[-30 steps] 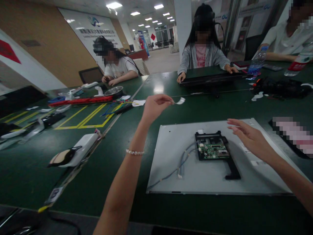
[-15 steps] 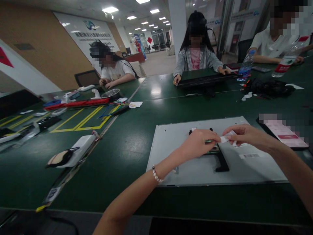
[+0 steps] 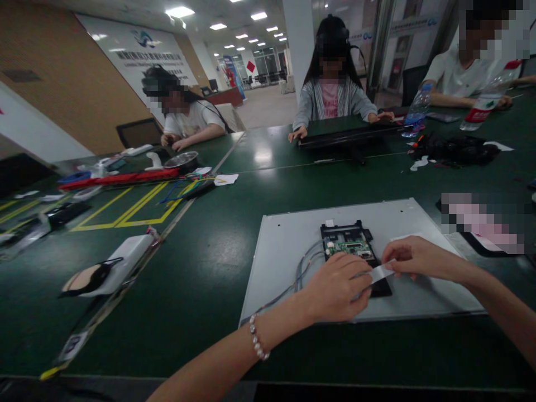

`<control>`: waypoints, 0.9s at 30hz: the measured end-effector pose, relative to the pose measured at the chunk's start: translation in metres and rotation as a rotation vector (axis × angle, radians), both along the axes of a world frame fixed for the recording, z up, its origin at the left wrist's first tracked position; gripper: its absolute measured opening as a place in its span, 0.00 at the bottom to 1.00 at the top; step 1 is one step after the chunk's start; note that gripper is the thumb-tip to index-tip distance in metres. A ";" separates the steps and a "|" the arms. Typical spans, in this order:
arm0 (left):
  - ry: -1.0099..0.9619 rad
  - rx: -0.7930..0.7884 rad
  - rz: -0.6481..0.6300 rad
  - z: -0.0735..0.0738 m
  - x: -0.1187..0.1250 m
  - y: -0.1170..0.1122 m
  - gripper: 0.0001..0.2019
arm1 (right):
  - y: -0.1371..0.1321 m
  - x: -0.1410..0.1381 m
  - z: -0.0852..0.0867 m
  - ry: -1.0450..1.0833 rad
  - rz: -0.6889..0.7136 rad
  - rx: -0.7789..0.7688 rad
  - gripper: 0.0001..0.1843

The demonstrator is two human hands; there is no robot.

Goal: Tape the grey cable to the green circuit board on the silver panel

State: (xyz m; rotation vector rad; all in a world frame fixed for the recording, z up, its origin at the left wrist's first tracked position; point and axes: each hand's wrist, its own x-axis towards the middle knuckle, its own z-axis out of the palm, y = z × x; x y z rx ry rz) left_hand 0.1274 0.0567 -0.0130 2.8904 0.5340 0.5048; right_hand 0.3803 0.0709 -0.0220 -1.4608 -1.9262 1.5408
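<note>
A short strip of white tape (image 3: 382, 272) stretches between my two hands. My left hand (image 3: 341, 287), fingers curled, grips its left end. The right end is pinched between thumb and finger of my right hand (image 3: 421, 259). Beneath lies a flat pale-grey panel (image 3: 288, 229), apparently the back of a display. On it sits a black bracket (image 3: 360, 225) with a green circuit board (image 3: 349, 246), partly hidden behind my left hand. Grey cables (image 3: 300, 273) run from the board's left side down across the panel.
Right of the panel lies a phone (image 3: 481, 229). Beyond it are a black cable bundle (image 3: 454, 149) and water bottles (image 3: 481, 109). A person across the table touches a dark panel (image 3: 352, 138). A white device (image 3: 125, 262) and a red strip (image 3: 117, 180) lie leftward.
Both hands have moved nearer to me, lower over the panel, with the tape. The circuit board and cables have come into view. The tape now looks straighter between the hands.
</note>
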 end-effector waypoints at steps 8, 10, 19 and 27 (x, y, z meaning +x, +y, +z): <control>0.090 0.090 -0.054 -0.004 0.004 -0.005 0.15 | -0.005 0.000 0.001 -0.052 -0.049 0.037 0.09; 0.094 0.055 -0.037 -0.007 0.003 -0.004 0.15 | -0.005 0.000 0.002 -0.090 -0.033 0.073 0.08; 0.113 0.050 -0.047 -0.011 0.006 -0.003 0.15 | -0.008 -0.007 0.001 -0.247 0.027 0.368 0.07; 0.135 0.061 -0.064 -0.013 0.008 -0.001 0.13 | -0.008 -0.010 -0.001 -0.325 0.130 0.343 0.11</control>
